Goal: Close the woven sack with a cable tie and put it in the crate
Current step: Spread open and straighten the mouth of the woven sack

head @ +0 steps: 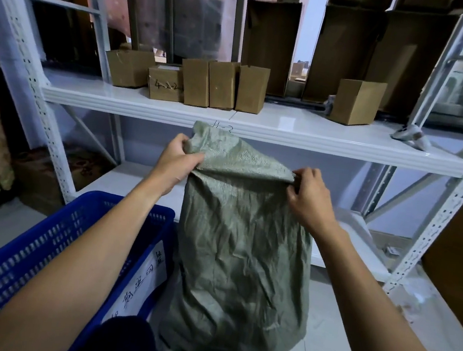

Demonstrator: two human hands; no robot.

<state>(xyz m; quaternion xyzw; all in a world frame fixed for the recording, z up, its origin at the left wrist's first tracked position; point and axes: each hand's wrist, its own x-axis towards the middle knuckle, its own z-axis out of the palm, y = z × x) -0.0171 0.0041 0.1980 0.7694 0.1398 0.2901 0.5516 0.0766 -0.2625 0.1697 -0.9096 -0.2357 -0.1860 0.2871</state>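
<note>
A grey-green woven sack (241,252) stands upright on the tiled floor, bulging with hidden contents. Its top flap is folded over toward me. My left hand (174,165) pinches the left corner of the sack's mouth. My right hand (310,196) grips the right corner of the mouth. A blue slatted plastic crate (24,260) with a white handwritten label sits on the floor directly left of the sack, under my left forearm. No cable tie shows anywhere in view.
A white metal rack (274,128) stands just behind the sack, its shelf holding several brown cardboard boxes (222,88) and a small grey object (411,136). Rack uprights rise at left and right. Scraps lie on the floor at right.
</note>
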